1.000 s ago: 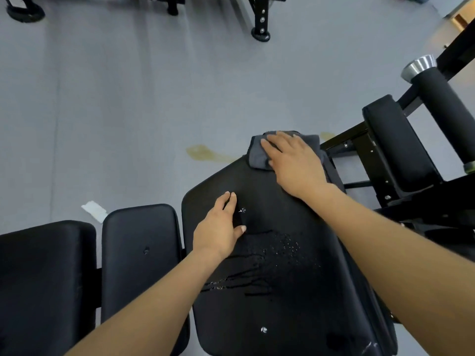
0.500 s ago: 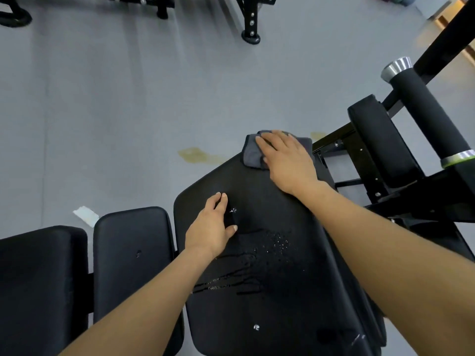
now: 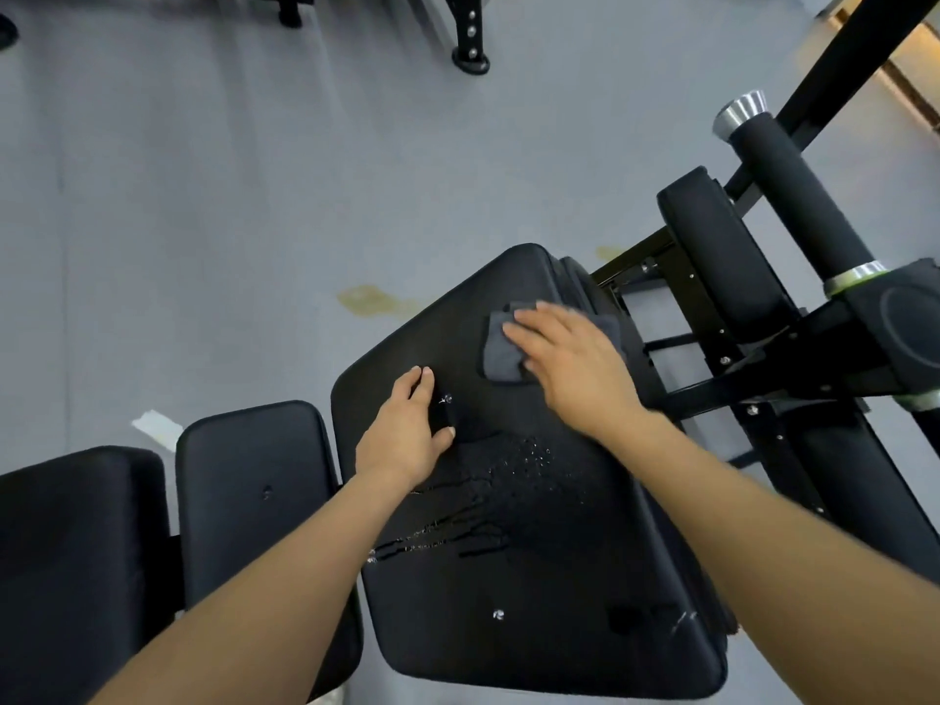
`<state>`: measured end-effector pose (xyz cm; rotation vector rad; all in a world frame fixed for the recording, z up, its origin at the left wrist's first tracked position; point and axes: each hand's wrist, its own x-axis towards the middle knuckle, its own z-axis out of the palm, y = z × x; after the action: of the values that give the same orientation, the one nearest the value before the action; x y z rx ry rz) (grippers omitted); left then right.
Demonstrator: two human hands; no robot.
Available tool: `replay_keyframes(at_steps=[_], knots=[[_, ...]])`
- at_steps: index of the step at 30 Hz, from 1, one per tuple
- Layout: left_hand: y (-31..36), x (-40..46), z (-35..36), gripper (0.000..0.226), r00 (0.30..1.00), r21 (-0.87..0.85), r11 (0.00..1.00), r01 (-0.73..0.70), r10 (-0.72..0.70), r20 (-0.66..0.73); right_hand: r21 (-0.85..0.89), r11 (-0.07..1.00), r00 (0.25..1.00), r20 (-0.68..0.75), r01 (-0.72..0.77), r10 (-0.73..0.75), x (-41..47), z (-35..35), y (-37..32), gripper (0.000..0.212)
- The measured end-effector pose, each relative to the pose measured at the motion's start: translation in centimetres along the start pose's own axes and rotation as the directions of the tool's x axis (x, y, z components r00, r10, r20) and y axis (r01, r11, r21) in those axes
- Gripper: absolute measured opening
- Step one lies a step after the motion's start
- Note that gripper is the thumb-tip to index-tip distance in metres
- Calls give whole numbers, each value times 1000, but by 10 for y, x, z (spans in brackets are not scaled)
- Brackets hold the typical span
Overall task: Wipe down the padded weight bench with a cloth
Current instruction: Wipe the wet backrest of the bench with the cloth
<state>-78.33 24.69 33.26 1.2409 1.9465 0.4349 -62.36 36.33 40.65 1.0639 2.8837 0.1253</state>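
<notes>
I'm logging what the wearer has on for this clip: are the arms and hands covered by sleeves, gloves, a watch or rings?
Nothing worn shows. The left hand and right hand are bare, without gloves, and both forearms are uncovered as far as the picture's edge. No watch, band or ring is visible.

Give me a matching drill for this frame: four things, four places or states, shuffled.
Things:
1. cloth
2. left hand
3. droplets
4. yellowish stain

States:
A. on the grey floor
B. rests on the pad, holding nothing
C. under the right hand
D. scattered mid-pad, unwiped

Pairs: 1-C, 2-B, 3-D, 4-A
</notes>
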Motion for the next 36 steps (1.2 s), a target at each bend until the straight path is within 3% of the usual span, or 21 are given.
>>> replay_keyframes(at_steps=[4,10,13,17,23,26,31,36], knots=[[-3,0,0,73,1000,47,999,-20,20,-14,28,997,996,56,-76,74,45,2,1,45],[1,-15,6,71,999,114,993,15,-9,-54,41,994,991,88,-105,102,-66,-2,-26,55],[-2,-27,13,76,999,96,994,42,-42,-6,44,993,984,142,-112,104,-95,-4,-36,60],[-9,-34,19,83,999,72,997,32,-34,33,-11,999,990,132,-46,47,-68,-1,-19,58],[-9,-33,21,81,999,109,994,18,-21,26,21,996,994,68,-89,87,11,1,-8,52],[-8,-31,19,82,999,121,992,29,-34,42,37,991,990,64,-126,124,-15,2,-15,48],[-4,-32,13,83,997,116,993,36,-44,71,48,997,984,172,-57,48,-93,0,-36,60],[-7,-31,13,82,998,174,985,11,-20,53,-31,999,980,199,29,-22,-29,-8,-13,51]])
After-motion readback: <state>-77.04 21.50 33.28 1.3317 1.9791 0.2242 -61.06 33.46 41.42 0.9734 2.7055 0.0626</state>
